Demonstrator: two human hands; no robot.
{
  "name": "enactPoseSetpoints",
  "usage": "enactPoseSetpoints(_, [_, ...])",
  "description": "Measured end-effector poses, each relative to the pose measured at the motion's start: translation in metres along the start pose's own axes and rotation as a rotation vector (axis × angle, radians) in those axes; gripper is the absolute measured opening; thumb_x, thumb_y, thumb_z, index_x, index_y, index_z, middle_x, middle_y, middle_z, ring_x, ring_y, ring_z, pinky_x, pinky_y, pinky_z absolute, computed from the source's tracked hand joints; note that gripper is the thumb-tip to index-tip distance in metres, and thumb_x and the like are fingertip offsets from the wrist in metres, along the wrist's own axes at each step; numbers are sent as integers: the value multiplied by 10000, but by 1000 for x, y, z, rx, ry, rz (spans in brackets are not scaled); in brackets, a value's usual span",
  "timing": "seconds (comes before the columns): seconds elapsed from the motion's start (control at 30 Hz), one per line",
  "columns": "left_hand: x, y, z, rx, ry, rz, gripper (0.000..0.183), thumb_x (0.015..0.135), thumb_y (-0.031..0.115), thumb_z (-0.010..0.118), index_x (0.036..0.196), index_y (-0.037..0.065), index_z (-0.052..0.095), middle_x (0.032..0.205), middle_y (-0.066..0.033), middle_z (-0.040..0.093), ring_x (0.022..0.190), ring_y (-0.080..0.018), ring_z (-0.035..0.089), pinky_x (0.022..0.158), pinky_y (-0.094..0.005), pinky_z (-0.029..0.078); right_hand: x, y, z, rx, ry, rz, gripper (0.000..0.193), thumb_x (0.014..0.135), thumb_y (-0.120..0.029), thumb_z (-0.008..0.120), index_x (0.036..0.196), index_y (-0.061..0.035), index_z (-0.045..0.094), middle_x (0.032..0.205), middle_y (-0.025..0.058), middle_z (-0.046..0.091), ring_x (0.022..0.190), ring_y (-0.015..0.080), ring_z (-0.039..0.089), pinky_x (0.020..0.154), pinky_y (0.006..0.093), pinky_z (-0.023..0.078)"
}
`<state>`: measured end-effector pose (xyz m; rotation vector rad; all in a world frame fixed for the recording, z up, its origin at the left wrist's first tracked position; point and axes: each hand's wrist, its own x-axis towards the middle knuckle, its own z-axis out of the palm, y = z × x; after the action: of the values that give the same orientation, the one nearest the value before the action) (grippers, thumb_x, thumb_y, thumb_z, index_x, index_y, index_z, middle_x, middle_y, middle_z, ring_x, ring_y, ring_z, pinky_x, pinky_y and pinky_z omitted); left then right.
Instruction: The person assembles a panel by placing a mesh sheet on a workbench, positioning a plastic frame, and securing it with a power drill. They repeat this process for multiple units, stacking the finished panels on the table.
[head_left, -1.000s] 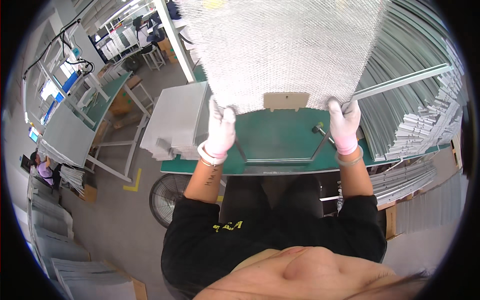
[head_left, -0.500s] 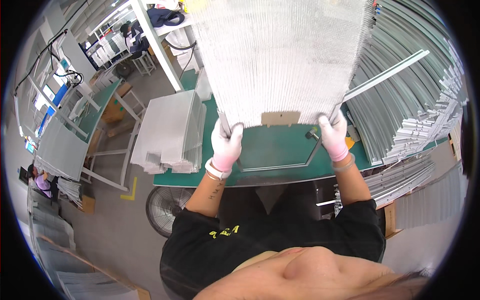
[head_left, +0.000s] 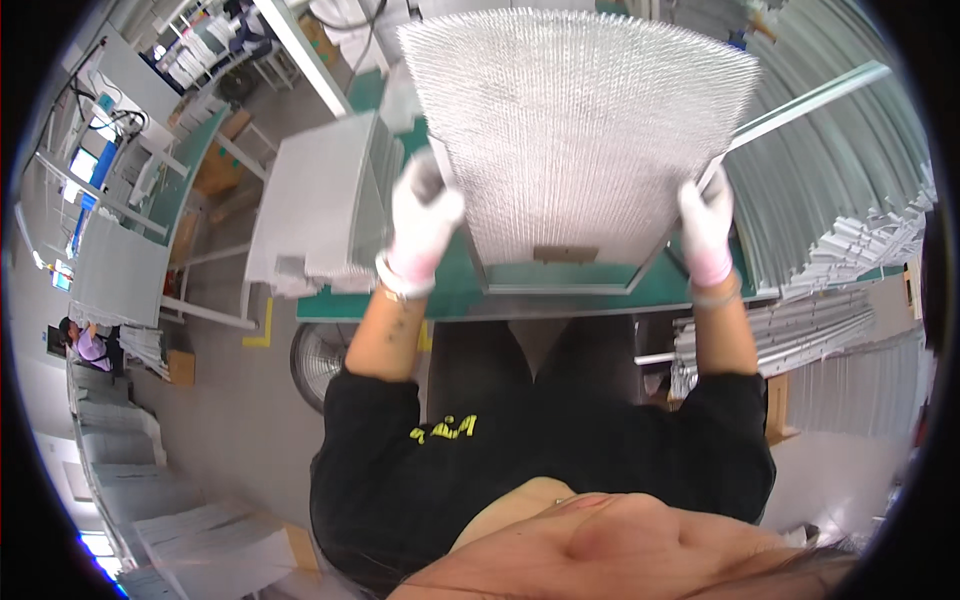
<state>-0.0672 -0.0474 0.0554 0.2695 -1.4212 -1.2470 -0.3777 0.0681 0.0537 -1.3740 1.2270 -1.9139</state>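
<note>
A silvery pleated mesh panel point(head_left: 580, 130) lies between the side bars of a thin grey metal frame point(head_left: 560, 289). Its lower edge, with a small brown rectangular patch point(head_left: 566, 254), sits a little short of the frame's near bar. My left hand point(head_left: 425, 215), in a white glove, is closed at the frame's left bar, beside the panel's edge. On the opposite side my right hand point(head_left: 707, 222), gloved too, closes round the right bar. Fingers of both hands are partly hidden behind the bars. Under the frame is a green-topped table point(head_left: 400, 307).
Left of the panel stands a stack of grey mesh sheets point(head_left: 310, 200). A long pale bar point(head_left: 810, 103) slants off to the right, over many stacked metal strips point(head_left: 830, 190). A round fan point(head_left: 318, 365) stands on the floor below the table. Another person point(head_left: 90, 345) is far left.
The panel's far edge has come into view, and the panel is tilted flatter. Its lower edge is nearer the frame's near bar. Both hands are farther apart and higher in the picture.
</note>
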Motion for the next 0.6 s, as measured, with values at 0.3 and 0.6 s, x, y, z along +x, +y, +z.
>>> enactPoseSetpoints(0.3, [-32,-6,10,173,50,-80,269,893,37,722,1141,-47,661,1041,-60,715,927,-109,641,830,-277,516,-28,18,-6,100,-30,49,300,971,-79,645,1244,41,612,1145,70,700,1019,97,622,925,276,480])
enactPoseSetpoints(0.6, [-62,-28,-3,258,8,-180,366,854,100,780,1163,-52,657,1089,-64,712,985,-140,650,873,-297,518,-56,57,-16,34,-91,202,298,923,-68,672,1195,46,631,1095,52,707,970,93,631,883,267,493])
